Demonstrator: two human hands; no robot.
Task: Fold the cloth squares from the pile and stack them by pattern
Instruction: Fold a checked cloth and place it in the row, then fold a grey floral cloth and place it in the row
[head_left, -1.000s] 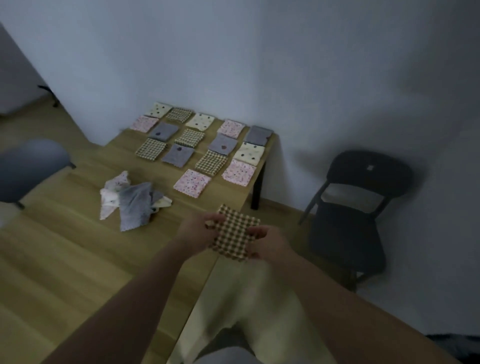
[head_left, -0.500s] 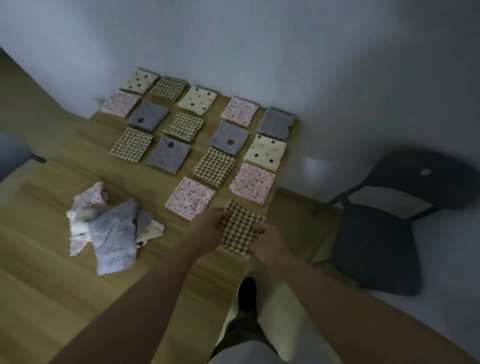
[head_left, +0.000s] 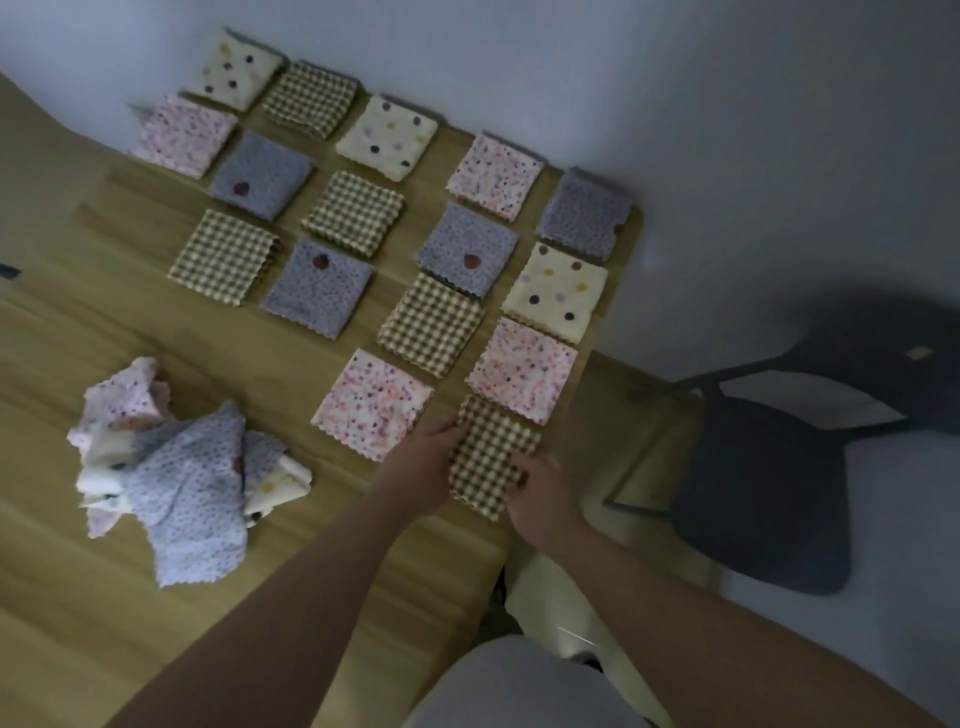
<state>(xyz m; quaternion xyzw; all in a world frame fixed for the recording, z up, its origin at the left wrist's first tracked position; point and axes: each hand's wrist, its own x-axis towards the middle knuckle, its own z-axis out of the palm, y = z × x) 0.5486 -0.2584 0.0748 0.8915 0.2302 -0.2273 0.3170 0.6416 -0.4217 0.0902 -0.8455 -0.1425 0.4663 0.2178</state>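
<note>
Left hand (head_left: 415, 470) and right hand (head_left: 540, 493) each pinch an edge of a folded brown-and-cream checked cloth square (head_left: 491, 457), lying just nearside of a pink speckled folded cloth square (head_left: 522, 369).

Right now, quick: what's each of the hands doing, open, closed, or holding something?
Left hand: pinches the left edge of the folded checked cloth.
Right hand: grips the same cloth's right edge.

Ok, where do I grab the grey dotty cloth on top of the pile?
Pinch the grey dotted cloth at its loose near corner, coming from your side of the table. That corner lies spread on the wood, clear of the pile, so probably nothing else lifts.
</note>
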